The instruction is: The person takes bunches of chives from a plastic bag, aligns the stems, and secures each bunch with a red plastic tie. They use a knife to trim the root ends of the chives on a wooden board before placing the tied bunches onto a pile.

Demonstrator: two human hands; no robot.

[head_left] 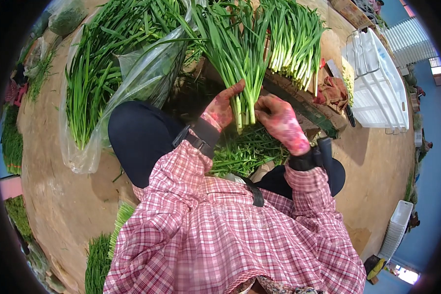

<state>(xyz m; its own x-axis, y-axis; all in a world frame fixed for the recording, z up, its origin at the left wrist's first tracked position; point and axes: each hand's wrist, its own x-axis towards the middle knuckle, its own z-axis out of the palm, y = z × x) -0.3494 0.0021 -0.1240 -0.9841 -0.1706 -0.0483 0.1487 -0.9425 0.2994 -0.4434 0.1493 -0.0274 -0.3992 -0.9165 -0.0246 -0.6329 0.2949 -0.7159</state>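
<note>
A bunch of garlic chives (237, 63) stands upright before me, leaves pointing away and pale stem ends toward my lap. My left hand (221, 107), in a pink patterned glove with bare fingertips, is closed round its lower stems from the left. On the other side my right hand (281, 119), gloved alike, has its fingers curled and pinched against the stems; the exact grip is partly hidden. Just beyond, a row of chives with white ends (299, 41) lies on a low wooden board. Loose green trimmings (247, 152) are heaped below my hands, between my knees.
To the left a clear plastic bag (85, 159) holds a large pile of chives (95, 73). Right of the board are a knife (334, 69), a reddish cloth (334, 92) and a white plastic crate (379, 93). More chives (98, 262) lie by my left side; stacked white crates (397, 228) stand at right.
</note>
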